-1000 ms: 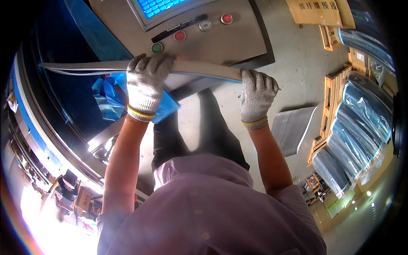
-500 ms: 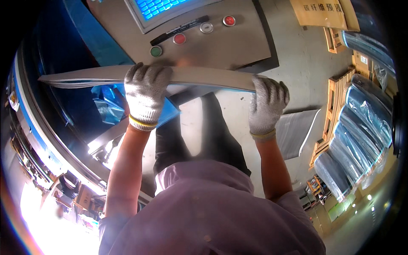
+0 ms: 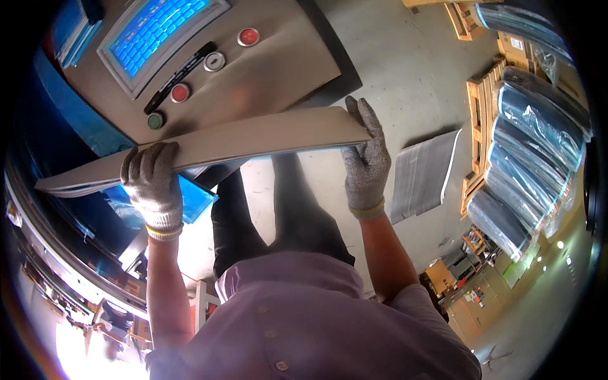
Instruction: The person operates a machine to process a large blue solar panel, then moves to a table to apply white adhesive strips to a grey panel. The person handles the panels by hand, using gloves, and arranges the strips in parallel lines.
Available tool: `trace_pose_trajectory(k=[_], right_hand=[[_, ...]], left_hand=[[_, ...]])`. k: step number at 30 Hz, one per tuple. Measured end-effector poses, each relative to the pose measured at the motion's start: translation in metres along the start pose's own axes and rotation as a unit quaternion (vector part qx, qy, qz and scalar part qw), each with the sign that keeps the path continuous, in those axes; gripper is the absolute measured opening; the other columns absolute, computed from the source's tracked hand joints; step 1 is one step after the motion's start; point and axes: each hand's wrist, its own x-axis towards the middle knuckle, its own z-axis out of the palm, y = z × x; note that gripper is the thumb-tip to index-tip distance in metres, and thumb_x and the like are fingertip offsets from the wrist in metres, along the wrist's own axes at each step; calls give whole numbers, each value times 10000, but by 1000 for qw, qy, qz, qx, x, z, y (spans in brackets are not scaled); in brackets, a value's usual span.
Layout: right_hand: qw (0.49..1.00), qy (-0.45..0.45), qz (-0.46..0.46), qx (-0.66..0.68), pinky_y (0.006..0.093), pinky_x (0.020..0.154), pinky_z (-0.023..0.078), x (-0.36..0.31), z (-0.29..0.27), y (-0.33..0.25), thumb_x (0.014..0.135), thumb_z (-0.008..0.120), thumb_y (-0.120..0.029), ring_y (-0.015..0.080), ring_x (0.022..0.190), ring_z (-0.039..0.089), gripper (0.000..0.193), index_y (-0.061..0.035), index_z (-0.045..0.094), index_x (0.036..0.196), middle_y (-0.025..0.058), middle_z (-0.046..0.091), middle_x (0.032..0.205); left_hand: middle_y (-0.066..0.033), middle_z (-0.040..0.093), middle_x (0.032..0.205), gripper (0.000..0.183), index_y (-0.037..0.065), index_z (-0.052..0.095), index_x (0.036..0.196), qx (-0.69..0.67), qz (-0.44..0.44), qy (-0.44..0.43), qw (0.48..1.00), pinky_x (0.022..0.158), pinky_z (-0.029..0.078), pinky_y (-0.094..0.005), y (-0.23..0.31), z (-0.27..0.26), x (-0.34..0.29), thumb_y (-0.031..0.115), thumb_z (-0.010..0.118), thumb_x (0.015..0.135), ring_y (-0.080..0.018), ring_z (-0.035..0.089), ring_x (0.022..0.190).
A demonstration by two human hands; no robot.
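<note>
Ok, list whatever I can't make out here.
All in the head view:
Stack of pale sheets: the face turned away is hidden by the stack itself; its layers are too thin and close to count.
Legs: feet hidden behind the stack.
Screen: cut off by the picture's upper edge.
Background, lower left: washed out by glare.

Left hand (image 3: 157, 193) and right hand (image 3: 367, 177) are both sporting grey knit gloves (image 3: 149, 185) with yellow cuff trim (image 3: 163, 233). They're also rocking a mauve button-up shirt (image 3: 354, 323), sleeves (image 3: 419, 311) stopping around the elbows, plus dark trousers (image 3: 310, 221).
</note>
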Motion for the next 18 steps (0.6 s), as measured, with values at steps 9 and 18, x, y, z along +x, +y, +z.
trace_pose_trajectory(k=[9,18], right_hand=[[1000,-3,-23,-12,358,1077,396,2,7,-4,912,553,18,245,1258,525,471,39,469,1375,171,548,1368],[1000,-20,-17,-1,343,999,440,8,10,1,921,564,-56,281,1167,576,250,16,587,1159,180,612,1179]], left_hand=[[-119,666,1063,319,50,650,1165,16,10,32,999,1002,426,-483,10,1,7,117,599,857,-317,623,1000],[-109,671,1017,396,44,602,1214,45,32,55,997,985,437,-473,21,0,14,136,660,833,-292,624,976]])
